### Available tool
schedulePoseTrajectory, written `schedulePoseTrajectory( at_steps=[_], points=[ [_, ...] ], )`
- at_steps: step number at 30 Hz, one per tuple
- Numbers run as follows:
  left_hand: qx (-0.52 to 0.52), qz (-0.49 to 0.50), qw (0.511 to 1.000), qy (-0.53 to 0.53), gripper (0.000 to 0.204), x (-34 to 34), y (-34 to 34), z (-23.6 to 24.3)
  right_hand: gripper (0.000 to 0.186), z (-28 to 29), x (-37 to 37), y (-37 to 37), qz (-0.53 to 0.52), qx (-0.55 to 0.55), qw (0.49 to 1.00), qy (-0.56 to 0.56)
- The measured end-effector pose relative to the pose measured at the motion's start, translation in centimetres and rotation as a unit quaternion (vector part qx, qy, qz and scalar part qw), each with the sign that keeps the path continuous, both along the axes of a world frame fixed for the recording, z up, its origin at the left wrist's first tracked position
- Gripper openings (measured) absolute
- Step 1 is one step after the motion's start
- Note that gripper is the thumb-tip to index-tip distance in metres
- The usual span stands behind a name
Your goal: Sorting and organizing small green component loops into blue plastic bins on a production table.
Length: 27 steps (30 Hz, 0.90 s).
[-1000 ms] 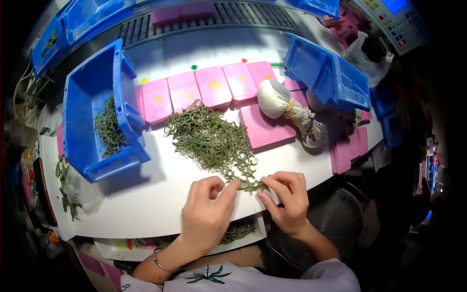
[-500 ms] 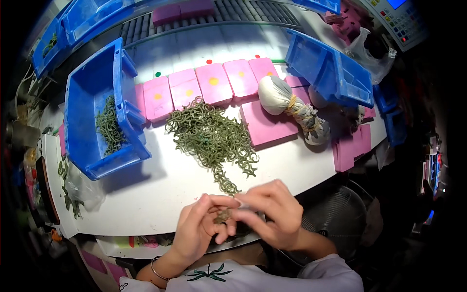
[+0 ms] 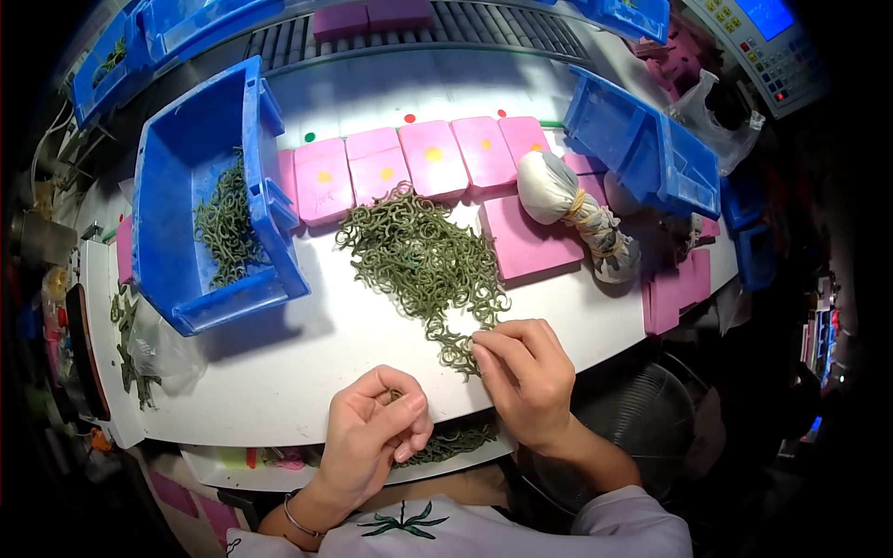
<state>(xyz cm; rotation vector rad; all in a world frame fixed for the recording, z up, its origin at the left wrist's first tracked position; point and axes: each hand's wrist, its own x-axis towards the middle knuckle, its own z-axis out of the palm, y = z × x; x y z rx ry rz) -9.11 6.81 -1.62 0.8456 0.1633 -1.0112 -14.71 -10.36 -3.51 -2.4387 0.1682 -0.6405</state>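
Observation:
A heap of small dark-green curved pieces (image 3: 419, 246), like little hooks or crescents, lies on the white table. Its narrow tail reaches toward me. At that tail, my right hand (image 3: 532, 386) has thumb and forefinger in a pinch on a piece at the edge. My left hand (image 3: 377, 428) is curled closed nearer to me, left of the tail. A bit of green shows between its fingers; how many pieces it holds is hidden. More such pieces lie in a drawer (image 3: 219, 472) below the table edge.
A blue bin (image 3: 167, 223) with green pieces stands left, another blue bin (image 3: 642, 139) at the back right. Pink blocks (image 3: 433, 160) line the heap's far side. A tied cloth bundle (image 3: 549, 186) rests by a larger pink block (image 3: 530, 240). A roller conveyor (image 3: 465, 33) runs behind.
My hands, close together before, have parted. The right one has moved forward to the tail of the heap; the left has curled closed over the pieces in its palm. The view has shifted slightly.

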Motion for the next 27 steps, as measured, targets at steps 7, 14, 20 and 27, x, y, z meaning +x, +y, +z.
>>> schedulePoseTrajectory(
  at_steps=[7, 14, 20, 27],
  points=[
    [0.041, 0.002, 0.999, -0.017, 0.014, 0.0, -0.3, 0.4, 0.028, 0.6, 0.6, 1.1, -0.002, -0.035, 0.999, 0.025],
    [0.082, 0.015, 0.996, -0.040, 0.029, -0.1, -0.2, 0.5, 0.015, 2.7, 0.2, 0.3, 0.001, 0.106, 0.993, 0.044],
    [-0.017, -0.018, 0.999, 0.030, 0.043, 0.2, -0.3, -0.2, 0.025, 3.9, -0.4, 0.8, 0.067, 0.253, 0.961, 0.089],
    [0.009, 0.015, 0.999, -0.027, 0.036, 0.6, 1.0, -0.4, 0.041, -0.3, -3.8, 0.2, 0.163, -0.152, 0.974, 0.040]
  ],
)
